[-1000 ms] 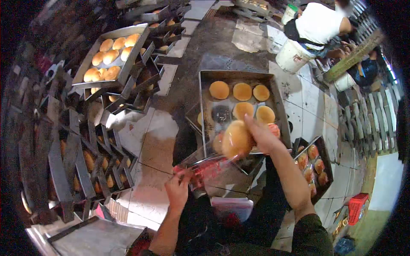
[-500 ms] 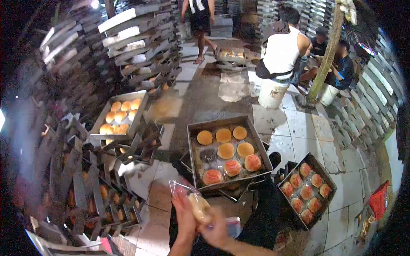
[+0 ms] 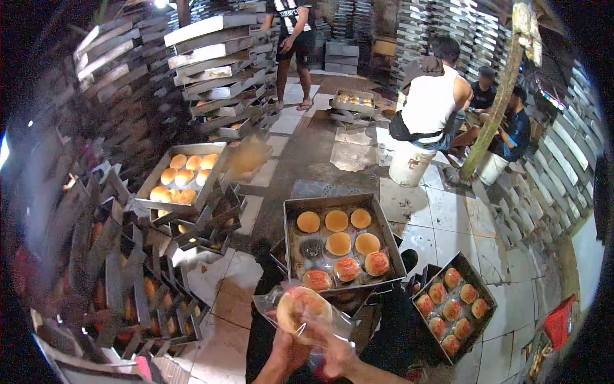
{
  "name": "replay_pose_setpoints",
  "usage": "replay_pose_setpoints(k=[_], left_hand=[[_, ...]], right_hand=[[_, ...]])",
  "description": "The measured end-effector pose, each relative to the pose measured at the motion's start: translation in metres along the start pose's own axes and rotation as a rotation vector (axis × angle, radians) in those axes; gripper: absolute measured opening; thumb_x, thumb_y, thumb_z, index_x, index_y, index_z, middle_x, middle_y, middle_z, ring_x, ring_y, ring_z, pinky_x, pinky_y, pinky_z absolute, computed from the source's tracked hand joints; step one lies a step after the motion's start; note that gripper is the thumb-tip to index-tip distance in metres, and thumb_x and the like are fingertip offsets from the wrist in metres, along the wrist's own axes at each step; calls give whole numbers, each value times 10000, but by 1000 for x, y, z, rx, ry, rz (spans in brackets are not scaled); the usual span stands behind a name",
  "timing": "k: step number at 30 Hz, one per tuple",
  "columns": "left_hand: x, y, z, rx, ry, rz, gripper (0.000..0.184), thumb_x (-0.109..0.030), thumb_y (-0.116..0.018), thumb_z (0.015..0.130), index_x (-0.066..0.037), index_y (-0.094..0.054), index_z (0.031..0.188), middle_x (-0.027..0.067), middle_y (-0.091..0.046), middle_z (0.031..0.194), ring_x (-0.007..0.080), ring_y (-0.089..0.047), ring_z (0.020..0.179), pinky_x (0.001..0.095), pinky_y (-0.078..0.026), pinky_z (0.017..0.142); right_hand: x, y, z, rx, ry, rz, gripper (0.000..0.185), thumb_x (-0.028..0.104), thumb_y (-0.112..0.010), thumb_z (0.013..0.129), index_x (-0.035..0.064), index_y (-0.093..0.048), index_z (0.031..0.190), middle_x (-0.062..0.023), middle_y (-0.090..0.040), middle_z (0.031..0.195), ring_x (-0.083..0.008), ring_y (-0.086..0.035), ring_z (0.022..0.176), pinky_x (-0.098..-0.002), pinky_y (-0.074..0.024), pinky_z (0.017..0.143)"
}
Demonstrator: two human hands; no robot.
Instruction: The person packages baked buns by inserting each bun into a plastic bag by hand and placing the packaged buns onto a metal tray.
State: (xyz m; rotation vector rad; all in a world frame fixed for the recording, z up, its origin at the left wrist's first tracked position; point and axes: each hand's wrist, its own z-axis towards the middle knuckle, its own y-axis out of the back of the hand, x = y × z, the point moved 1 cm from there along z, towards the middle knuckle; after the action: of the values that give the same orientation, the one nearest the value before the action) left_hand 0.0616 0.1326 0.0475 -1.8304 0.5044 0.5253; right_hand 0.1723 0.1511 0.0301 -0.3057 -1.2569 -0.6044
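Note:
A round bun with a red topping [image 3: 295, 310] sits inside a clear plastic bag [image 3: 338, 325], low in the middle of the view. My left hand [image 3: 286, 351] is closed around the bag and bun from below left. At the right, my right hand [image 3: 334, 351] pinches the bag close to the bun; its fingertips are blurred. Just beyond my hands, a metal tray [image 3: 391, 248] holds several plain golden buns [image 3: 336, 221] and, in its near row, red-topped buns [image 3: 346, 269]. One spot in the tray shows a dark round mark.
A second tray [image 3: 484, 318] of red-topped buns stands at right. Another tray [image 3: 217, 168] of golden buns is at left, above stacked trays [image 3: 115, 269]. People sit on white buckets [image 3: 409, 163] near a wooden post [image 3: 492, 121]. Farther back, one person [image 3: 295, 51] stands.
The bagged bun has turned from edge-on to show its red top, and my right hand has shifted slightly rightward. The view has tilted up a little. The standing person has changed stance.

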Motion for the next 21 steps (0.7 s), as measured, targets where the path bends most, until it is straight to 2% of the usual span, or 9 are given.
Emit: replay_pose_setpoints(k=[2, 4, 6, 10, 12, 14, 18, 20, 21], left_hand=[[5, 39, 20, -32, -162, -111, 702, -610, -388, 789, -64, -404, 1229, 138, -495, 1143, 280, -495, 1050, 427, -419, 892], [-31, 34, 20, -168, -187, -146, 702, -617, -315, 820, -28, -452, 1177, 153, -536, 1093, 288, -550, 952, 431, -450, 847], [-39, 56, 31, -135, -216, -281, 706, -626, -299, 811, -39, -456, 1169, 150, -539, 1080, 292, -535, 973, 406, -441, 863], [-10, 97, 52, -172, -276, -284, 659, -617, -346, 809, -54, -472, 1129, 142, -540, 1071, 305, -528, 977, 444, -427, 874], [-10, 115, 61, -220, -108, -566, 599, -592, -423, 801, -72, -486, 1091, 124, -539, 1059, 331, -514, 991, 493, -411, 878], [-20, 114, 65, -148, -211, -614, 581, -580, -481, 781, -89, -492, 1092, 112, -534, 1057, 344, -496, 1015, 523, -397, 880], [-41, 82, 41, -82, -288, -656, 628, -565, -499, 769, -71, -459, 1155, 123, -501, 1154, 346, -450, 1103, 508, -377, 922], [-46, 66, 38, -107, -387, -495, 608, -584, -459, 784, -85, -473, 1130, 99, -523, 1117, 317, -480, 1070, 502, -413, 872], [-47, 60, 35, -159, -397, -507, 587, -595, -434, 791, -97, -484, 1097, 77, -542, 1062, 297, -505, 1032, 499, -431, 839]], right_hand=[[23, -1, 14, -65, -237, 138, 962, 696, -467, 697, 26, -231, 1344, -171, -227, 1395, -342, -160, 1303, -414, -109, 1058], [17, -11, 28, -15, 2, -93, 743, 517, -556, 744, 35, -370, 1279, -166, -330, 1339, -339, -268, 1264, -405, -205, 1041], [1, -18, 32, 39, 254, -877, 463, 312, -595, 752, 57, -529, 1133, -153, -441, 1229, -322, -402, 1168, -409, -339, 970], [-32, -18, 48, -108, 58, -961, 174, 161, -608, 704, 64, -610, 848, -88, -586, 918, -269, -557, 873, -418, -421, 780], [-20, -42, 45, 456, 37, -691, 163, 134, -547, 732, 73, -611, 868, -76, -574, 844, -262, -559, 759, -396, -435, 657], [4, -37, 31, 243, 232, -551, 203, 138, -559, 756, 75, -612, 942, -75, -562, 819, -265, -540, 730, -386, -438, 634], [4, -10, 45, -164, -22, -946, 276, 138, -642, 748, 57, -602, 1009, -82, -550, 811, -245, -542, 749, -350, -454, 691], [-20, -13, 26, -71, -541, 73, 274, 157, -629, 774, 45, -582, 1020, -92, -539, 783, -276, -550, 754, -336, -462, 682], [-18, -10, 18, -100, -569, 41, 270, 156, -598, 802, 17, -545, 1028, -83, -541, 759, -242, -563, 708, -316, -469, 662]])
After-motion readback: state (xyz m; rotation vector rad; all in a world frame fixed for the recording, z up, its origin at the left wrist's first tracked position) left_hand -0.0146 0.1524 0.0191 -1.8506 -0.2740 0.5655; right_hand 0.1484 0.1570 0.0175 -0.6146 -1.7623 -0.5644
